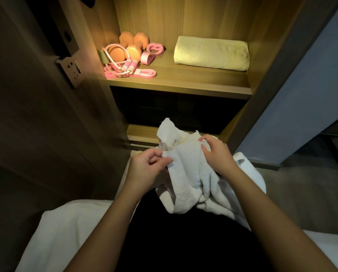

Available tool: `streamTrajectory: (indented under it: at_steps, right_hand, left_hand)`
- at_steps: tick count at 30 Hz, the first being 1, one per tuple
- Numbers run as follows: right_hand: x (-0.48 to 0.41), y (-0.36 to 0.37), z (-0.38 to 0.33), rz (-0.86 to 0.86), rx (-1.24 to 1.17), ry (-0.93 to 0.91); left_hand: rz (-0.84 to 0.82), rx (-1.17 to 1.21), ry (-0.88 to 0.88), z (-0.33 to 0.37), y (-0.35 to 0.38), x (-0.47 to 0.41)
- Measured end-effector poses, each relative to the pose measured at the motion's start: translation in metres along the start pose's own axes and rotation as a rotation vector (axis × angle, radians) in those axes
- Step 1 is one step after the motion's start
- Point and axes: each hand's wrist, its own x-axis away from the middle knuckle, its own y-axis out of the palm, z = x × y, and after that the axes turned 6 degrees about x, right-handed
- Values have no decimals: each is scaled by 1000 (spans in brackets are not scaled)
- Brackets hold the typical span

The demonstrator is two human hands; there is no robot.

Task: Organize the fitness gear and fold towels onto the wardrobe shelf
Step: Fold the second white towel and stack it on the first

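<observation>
Nearest, the white towel [185, 173] hangs crumpled over the person's lap, not yet folded. The left hand [150, 163] pinches an edge and the right hand [217, 152] grips a bunched fold. The step looks like hunting for corners; next the towel needs spreading and squaring. Beyond, the wardrobe shelf [184, 83] holds orange dumbbells [129, 46], a pink skipping rope [123, 65] and a folded yellow towel [211, 53], with bare board between them

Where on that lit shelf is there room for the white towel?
Bare shelf lies between the pink heart grip and the folded yellow towel, and along the front edge before that towel. The left end is crowded with orange dumbbells, skipping rope and pink bands.
</observation>
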Motion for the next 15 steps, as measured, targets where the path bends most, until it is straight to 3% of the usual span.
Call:
streamTrajectory:
  at_steps: [9, 15]
  right_hand:
    - [3, 4, 3, 5, 3, -11]
    - [2, -6, 5, -151, -124, 63]
  left_hand:
    - [167, -245, 65, -4, 33, -2]
    - [145, -436, 90, -10, 39, -10]
